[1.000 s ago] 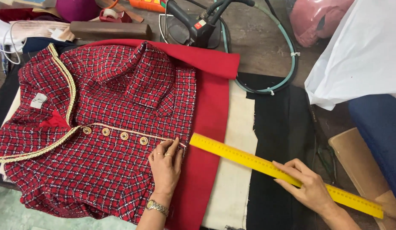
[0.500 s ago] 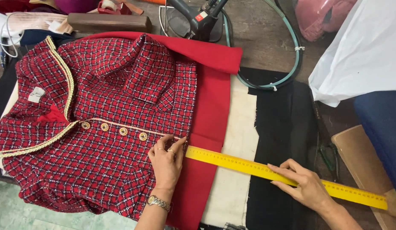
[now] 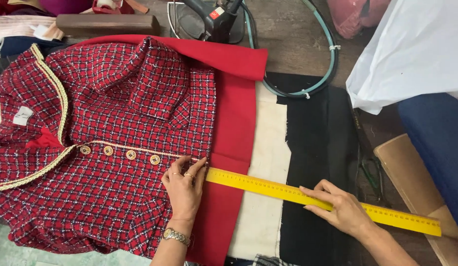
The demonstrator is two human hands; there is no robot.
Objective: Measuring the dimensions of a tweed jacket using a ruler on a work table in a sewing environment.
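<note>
A red checked tweed jacket (image 3: 111,148) with gold buttons and cream braid lies flat on plain red cloth (image 3: 234,123). My left hand (image 3: 183,189), with rings and a wristwatch, presses on the jacket's bottom hem, its fingertips at the near end of a long yellow ruler (image 3: 288,192). The ruler runs from the hem rightwards over the red cloth, a cream cloth (image 3: 266,162) and a black cloth (image 3: 317,157). My right hand (image 3: 337,209) lies flat on the ruler's middle, pinning it down.
A black iron (image 3: 209,19) with a teal hose (image 3: 322,74) sits at the back. A wooden block (image 3: 108,23) lies at the back left. White plastic sheet (image 3: 411,54), blue cloth (image 3: 436,148) and cardboard (image 3: 416,177) crowd the right side.
The yellow ruler has slid left and settled flatter, its near end now at the jacket hem by my left fingers. My right hand moved left along with it.
</note>
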